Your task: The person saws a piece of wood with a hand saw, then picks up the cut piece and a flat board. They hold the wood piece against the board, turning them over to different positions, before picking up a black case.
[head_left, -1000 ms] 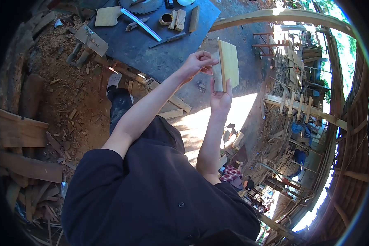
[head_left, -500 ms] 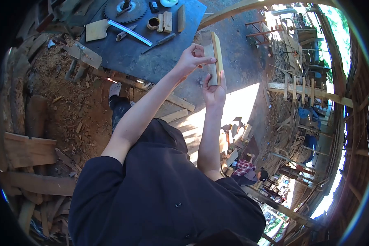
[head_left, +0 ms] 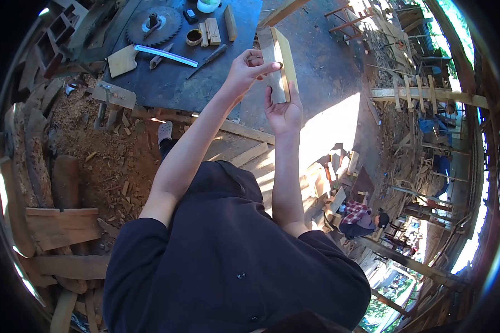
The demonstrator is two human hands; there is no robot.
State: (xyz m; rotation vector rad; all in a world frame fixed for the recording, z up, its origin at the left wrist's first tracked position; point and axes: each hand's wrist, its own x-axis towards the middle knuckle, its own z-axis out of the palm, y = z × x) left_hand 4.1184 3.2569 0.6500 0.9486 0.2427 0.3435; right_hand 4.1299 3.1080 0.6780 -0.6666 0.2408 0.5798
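A light wooden block (head_left: 280,64) is held up in front of my chest, its long side pointing away from me. My left hand (head_left: 248,71) grips its left side, thumb on the face and fingers curled behind the edge. My right hand (head_left: 284,111) holds the near end between thumb and fingers. On the dark metal table beyond lie a white ruler (head_left: 166,56), a pointed tool with a dark handle (head_left: 207,61), a brown cup (head_left: 194,37) and small wood blocks (head_left: 213,31).
A circular saw blade (head_left: 154,26) lies at the table's far left, near a flat wood piece (head_left: 123,60). A clamp-like fixture (head_left: 113,95) stands left of the table. Wood scraps cover the floor. A person in a checked shirt (head_left: 356,215) is at the lower right.
The camera view has shifted, moving the table toward the upper left. The block is turned slightly, showing more of its broad faces. Both hands keep hold of it.
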